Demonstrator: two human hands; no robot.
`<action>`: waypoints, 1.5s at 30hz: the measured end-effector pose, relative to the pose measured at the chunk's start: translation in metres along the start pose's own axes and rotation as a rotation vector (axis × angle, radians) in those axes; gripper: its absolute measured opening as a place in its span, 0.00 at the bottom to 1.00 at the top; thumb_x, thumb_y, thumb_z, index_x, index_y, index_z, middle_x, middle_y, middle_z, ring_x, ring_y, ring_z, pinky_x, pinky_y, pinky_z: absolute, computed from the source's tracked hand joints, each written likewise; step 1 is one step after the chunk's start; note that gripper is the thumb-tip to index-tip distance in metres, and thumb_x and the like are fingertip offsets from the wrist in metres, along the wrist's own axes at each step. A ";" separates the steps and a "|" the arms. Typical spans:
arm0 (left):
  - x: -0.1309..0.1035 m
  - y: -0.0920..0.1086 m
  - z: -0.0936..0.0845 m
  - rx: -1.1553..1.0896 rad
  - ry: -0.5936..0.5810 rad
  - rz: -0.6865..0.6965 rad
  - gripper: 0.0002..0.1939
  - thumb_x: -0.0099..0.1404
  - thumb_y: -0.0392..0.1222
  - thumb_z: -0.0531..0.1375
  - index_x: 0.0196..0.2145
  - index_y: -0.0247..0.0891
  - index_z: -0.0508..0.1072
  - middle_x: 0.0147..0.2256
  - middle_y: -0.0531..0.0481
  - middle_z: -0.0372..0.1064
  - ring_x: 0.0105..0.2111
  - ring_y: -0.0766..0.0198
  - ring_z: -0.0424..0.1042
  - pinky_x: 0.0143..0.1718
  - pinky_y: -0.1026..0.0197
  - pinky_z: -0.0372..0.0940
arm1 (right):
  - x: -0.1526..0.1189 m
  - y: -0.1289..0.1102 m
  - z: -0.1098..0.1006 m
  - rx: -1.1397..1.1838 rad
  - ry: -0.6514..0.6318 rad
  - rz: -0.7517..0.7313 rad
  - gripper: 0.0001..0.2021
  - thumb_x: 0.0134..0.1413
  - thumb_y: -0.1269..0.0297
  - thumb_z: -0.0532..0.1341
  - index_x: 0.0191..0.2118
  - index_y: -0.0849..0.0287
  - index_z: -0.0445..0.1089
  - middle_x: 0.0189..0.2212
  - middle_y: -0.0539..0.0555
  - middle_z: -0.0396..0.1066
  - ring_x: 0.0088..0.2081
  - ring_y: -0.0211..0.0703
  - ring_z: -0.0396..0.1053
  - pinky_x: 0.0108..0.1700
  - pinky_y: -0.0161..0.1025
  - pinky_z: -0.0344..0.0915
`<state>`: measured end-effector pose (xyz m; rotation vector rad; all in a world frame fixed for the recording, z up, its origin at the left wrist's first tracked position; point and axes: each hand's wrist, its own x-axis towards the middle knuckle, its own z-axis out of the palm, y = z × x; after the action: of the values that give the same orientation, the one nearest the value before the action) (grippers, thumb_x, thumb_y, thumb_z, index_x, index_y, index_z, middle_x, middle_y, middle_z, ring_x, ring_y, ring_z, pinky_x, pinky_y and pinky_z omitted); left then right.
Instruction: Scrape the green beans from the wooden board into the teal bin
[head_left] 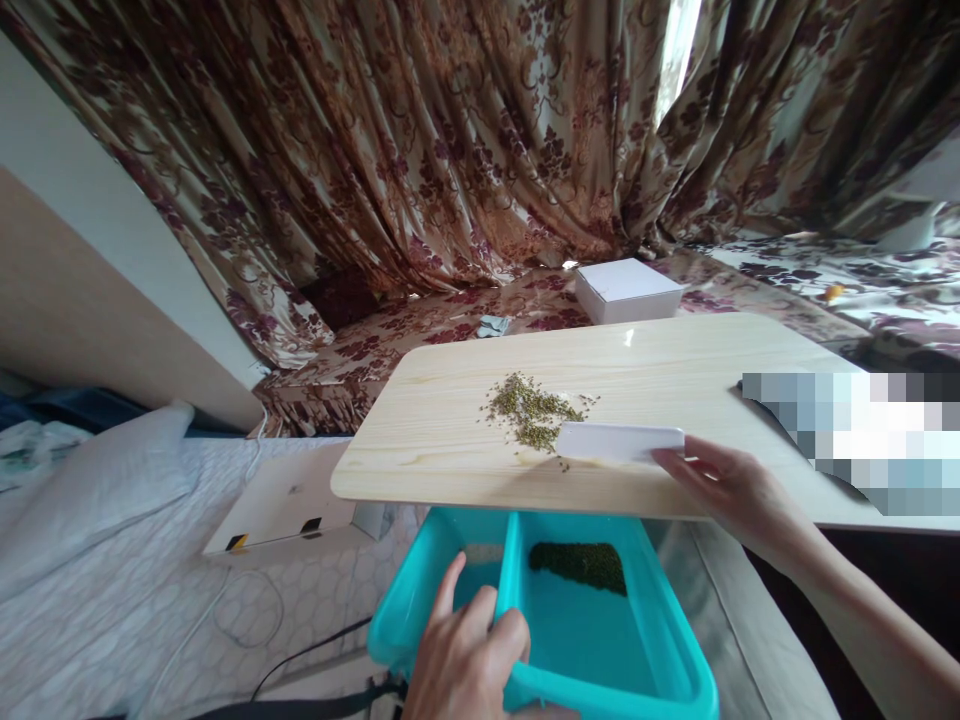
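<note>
R hand (731, 485) grips wht slat (622, 442) w/ tip at beans (525, 405) on desk (420, 440); L hand (469, 645) clasps bin (671, 630).

The right hand (724, 475) is bare, with a narrow wrist that runs smoothly into a slender forearm (847, 585). That forearm is uncovered along all of its visible length, widening gently as far as the picture's edge. The left hand (465, 650) is bare too, showing a broad, smooth back, rounded knuckles and slim fingers (448, 588) with softly tapered ends. Fine details of the nails are too small to tell. The lower edge crops the left hand.
</note>
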<state>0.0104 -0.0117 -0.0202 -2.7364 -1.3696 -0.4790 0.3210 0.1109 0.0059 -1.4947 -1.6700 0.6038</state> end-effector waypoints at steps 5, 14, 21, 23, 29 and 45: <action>0.000 0.002 -0.003 -0.012 -0.007 -0.016 0.23 0.61 0.63 0.62 0.27 0.42 0.63 0.24 0.60 0.58 0.22 0.64 0.70 0.54 0.32 0.64 | -0.004 -0.010 -0.005 0.056 -0.021 0.007 0.19 0.49 0.44 0.60 0.30 0.55 0.77 0.25 0.53 0.79 0.27 0.48 0.77 0.25 0.36 0.68; 0.000 0.004 -0.004 -0.043 -0.004 -0.038 0.24 0.62 0.66 0.59 0.28 0.42 0.63 0.24 0.59 0.58 0.23 0.65 0.70 0.55 0.30 0.62 | -0.007 0.000 -0.003 0.022 -0.052 -0.031 0.21 0.51 0.42 0.59 0.34 0.54 0.79 0.25 0.52 0.79 0.27 0.47 0.76 0.26 0.37 0.69; 0.001 0.003 -0.006 -0.029 0.014 -0.041 0.23 0.60 0.64 0.63 0.28 0.42 0.63 0.24 0.59 0.59 0.23 0.64 0.71 0.55 0.30 0.63 | -0.007 0.004 -0.005 0.028 -0.050 -0.022 0.22 0.50 0.42 0.60 0.34 0.56 0.79 0.27 0.54 0.79 0.28 0.48 0.76 0.27 0.36 0.69; 0.002 0.003 -0.006 -0.024 0.030 -0.042 0.24 0.59 0.65 0.63 0.27 0.42 0.63 0.23 0.60 0.59 0.23 0.64 0.71 0.54 0.30 0.63 | -0.010 0.003 -0.006 0.035 -0.041 -0.020 0.22 0.50 0.42 0.60 0.33 0.56 0.79 0.27 0.55 0.80 0.27 0.48 0.76 0.26 0.36 0.68; 0.000 0.003 -0.007 -0.028 0.008 -0.062 0.23 0.58 0.63 0.65 0.28 0.42 0.63 0.24 0.60 0.60 0.25 0.63 0.71 0.55 0.32 0.63 | -0.014 0.001 -0.007 0.088 -0.074 -0.014 0.22 0.50 0.42 0.61 0.35 0.57 0.80 0.29 0.56 0.80 0.29 0.51 0.77 0.27 0.37 0.69; -0.005 0.003 -0.008 -0.087 -0.010 -0.139 0.21 0.54 0.57 0.69 0.28 0.42 0.64 0.25 0.60 0.60 0.27 0.62 0.72 0.57 0.29 0.59 | -0.021 -0.021 0.006 0.127 -0.205 -0.051 0.22 0.51 0.41 0.60 0.32 0.56 0.79 0.26 0.53 0.79 0.29 0.50 0.77 0.29 0.38 0.72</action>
<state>0.0081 -0.0184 -0.0140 -2.7251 -1.5853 -0.5454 0.3034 0.0877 0.0143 -1.3316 -1.7829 0.8428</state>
